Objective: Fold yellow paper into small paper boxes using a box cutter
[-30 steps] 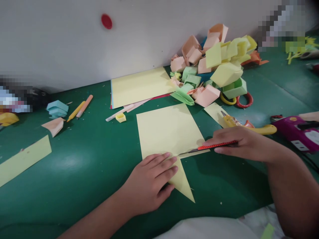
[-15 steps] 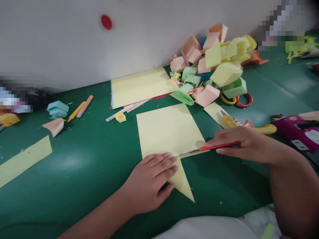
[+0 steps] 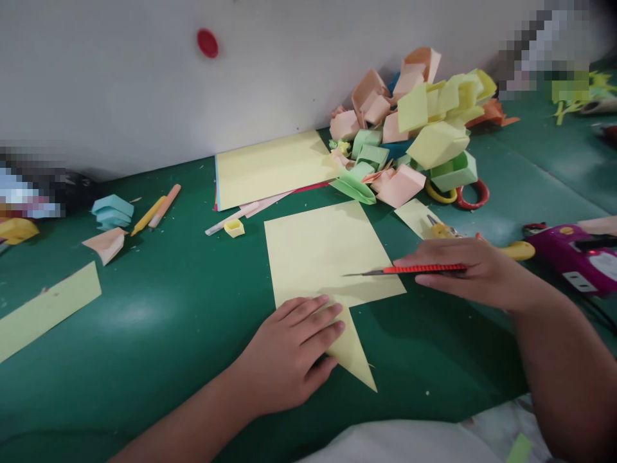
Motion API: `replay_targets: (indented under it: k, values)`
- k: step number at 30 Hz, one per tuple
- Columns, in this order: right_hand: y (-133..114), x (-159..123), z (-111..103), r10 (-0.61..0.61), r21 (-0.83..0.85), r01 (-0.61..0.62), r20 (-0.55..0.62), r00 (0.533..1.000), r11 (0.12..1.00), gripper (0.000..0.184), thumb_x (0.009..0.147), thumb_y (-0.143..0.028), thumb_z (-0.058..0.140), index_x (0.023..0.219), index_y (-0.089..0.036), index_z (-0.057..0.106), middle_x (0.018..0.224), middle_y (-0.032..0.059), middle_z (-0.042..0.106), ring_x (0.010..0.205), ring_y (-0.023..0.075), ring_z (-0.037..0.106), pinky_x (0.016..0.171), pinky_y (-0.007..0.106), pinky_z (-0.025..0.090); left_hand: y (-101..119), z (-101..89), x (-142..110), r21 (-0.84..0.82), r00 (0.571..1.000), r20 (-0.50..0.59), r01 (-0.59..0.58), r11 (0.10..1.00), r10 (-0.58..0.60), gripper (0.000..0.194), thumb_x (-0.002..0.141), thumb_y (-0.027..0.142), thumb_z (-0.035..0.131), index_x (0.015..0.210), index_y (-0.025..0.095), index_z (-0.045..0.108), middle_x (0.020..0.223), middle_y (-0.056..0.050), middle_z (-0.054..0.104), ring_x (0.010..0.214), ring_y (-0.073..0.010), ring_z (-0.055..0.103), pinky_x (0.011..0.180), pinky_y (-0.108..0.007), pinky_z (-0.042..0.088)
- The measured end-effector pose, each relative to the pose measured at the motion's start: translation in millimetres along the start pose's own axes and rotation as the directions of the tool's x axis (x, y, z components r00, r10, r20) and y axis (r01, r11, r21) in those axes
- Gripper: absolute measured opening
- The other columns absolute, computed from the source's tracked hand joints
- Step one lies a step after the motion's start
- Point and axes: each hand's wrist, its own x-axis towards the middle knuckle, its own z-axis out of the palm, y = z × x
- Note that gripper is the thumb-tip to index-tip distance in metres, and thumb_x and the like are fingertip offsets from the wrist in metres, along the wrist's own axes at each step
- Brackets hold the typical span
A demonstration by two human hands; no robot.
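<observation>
My left hand [image 3: 301,354] lies flat, fingers stretched out, over the near edge of a pale yellow paper sheet [image 3: 322,251]. From under its fingers a pointed paper flap [image 3: 354,350] sticks out toward me; how it joins the sheet is hidden. My right hand [image 3: 463,273] grips a craft knife [image 3: 419,269] with a red ribbed handle. Its thin blade points left across the lower right of the sheet; whether it touches the paper I cannot tell. Behind the right hand, partly covered, is a yellow-handled cutting tool [image 3: 518,250] with a pointed tip.
Folded paper pieces [image 3: 429,122] are heaped at the back right, beside scissor handles [image 3: 472,194]. Stacked paper sheets [image 3: 270,170] rest against the white wall [image 3: 144,77]. A purple device [image 3: 578,254] stands far right. Pens [image 3: 157,209] and a paper strip [image 3: 53,308] lie left.
The craft knife has come up from the sheet's near edge and its blade now lies farther in over the sheet. My left hand has stayed in place.
</observation>
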Motion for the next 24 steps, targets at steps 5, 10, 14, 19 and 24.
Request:
replay_targets:
  k: [5, 10, 14, 19, 24]
  values:
    - [-8.5, 11.1, 12.3, -0.008, -0.106, -0.007, -0.135, 0.991, 0.994, 0.033, 0.098, -0.035, 0.059, 0.129, -0.032, 0.069, 0.097, 0.0028, 0.071, 0.083, 0.0168, 0.068, 0.078, 0.031, 0.053, -0.5, -0.1, -0.7, 0.014, 0.999, -0.004, -0.035, 0.999, 0.035, 0.038, 0.101, 0.033, 0.05, 0.134, 0.017, 0.061, 0.148, -0.005, 0.057, 0.139, -0.0253, 0.049, 0.112, -0.043, 0.044]
    - [-13.0, 16.3, 20.6, 0.025, -0.171, -0.05, -0.145, 0.989, 0.984, 0.035, 0.1, -0.039, 0.054, 0.132, -0.031, 0.067, 0.1, 0.004, 0.074, 0.085, 0.0215, 0.071, 0.072, 0.033, 0.055, -0.4, -0.1, -0.2, 0.013, 0.998, -0.013, -0.058, 0.998, 0.058, 0.036, 0.101, 0.031, 0.05, 0.132, 0.017, 0.063, 0.145, -0.005, 0.06, 0.136, -0.0244, 0.052, 0.112, -0.042, 0.044]
    - [-12.6, 15.4, 22.9, 0.004, -0.172, -0.021, -0.1, 0.995, 0.985, 0.04, 0.101, -0.032, 0.05, 0.14, -0.035, 0.059, 0.115, 0.0025, 0.073, 0.098, 0.0233, 0.071, 0.079, 0.035, 0.057, -0.1, 0.4, -0.2, 0.005, 0.999, -0.007, -0.053, 0.999, 0.053, 0.036, 0.102, 0.032, 0.05, 0.132, 0.018, 0.062, 0.146, -0.005, 0.059, 0.136, -0.0246, 0.052, 0.111, -0.043, 0.044]
    - [-13.9, 17.9, 25.1, 0.031, -0.202, -0.06, -0.143, 0.989, 0.978, 0.043, 0.099, -0.028, 0.049, 0.14, -0.038, 0.056, 0.127, 0.0007, 0.07, 0.108, 0.0258, 0.069, 0.089, 0.04, 0.057, -0.3, 0.7, -1.6, 0.0, 0.998, -0.017, -0.052, 0.999, 0.052, 0.036, 0.101, 0.031, 0.051, 0.132, 0.018, 0.062, 0.144, -0.006, 0.06, 0.135, -0.0246, 0.053, 0.111, -0.043, 0.045]
    - [-15.6, 23.9, 30.4, 0.069, -0.253, -0.13, -0.238, 0.969, 0.959, 0.048, 0.098, -0.024, 0.046, 0.144, -0.035, 0.051, 0.129, 0.0044, 0.065, 0.113, 0.0276, 0.065, 0.092, 0.044, 0.055, 0.0, 2.1, -1.8, 0.018, 0.997, -0.024, -0.079, 0.997, 0.079, 0.038, 0.102, 0.03, 0.05, 0.134, 0.014, 0.061, 0.146, -0.007, 0.059, 0.136, -0.0246, 0.053, 0.113, -0.042, 0.046]
